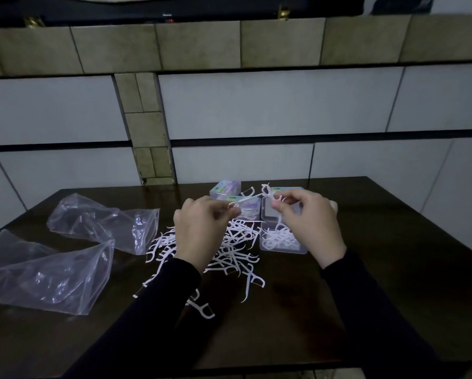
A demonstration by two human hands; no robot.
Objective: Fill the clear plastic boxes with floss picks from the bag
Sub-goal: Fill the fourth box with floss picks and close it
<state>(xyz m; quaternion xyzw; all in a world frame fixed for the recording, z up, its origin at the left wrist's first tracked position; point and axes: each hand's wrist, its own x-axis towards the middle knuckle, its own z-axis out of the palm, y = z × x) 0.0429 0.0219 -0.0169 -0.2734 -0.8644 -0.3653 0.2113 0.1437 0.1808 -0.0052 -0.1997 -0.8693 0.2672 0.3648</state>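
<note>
A loose pile of white floss picks (pixel 229 250) lies in the middle of the dark table (pixel 366 255). My left hand (pixel 199 228) hovers over the pile and pinches one floss pick (pixel 243 199) that points up to the right. My right hand (pixel 311 225) pinches a few floss picks (pixel 269 195) upright above an open clear plastic box (pixel 282 240) that holds several picks. Behind my hands stand more clear boxes (pixel 225 190), some with colourful labels; their number is partly hidden.
Two crumpled clear plastic bags lie on the left of the table: one near the back (pixel 103 220), one at the front left (pixel 49 274). A tiled wall (pixel 256 105) rises right behind the table. Stray picks (pixel 202 307) lie near the front.
</note>
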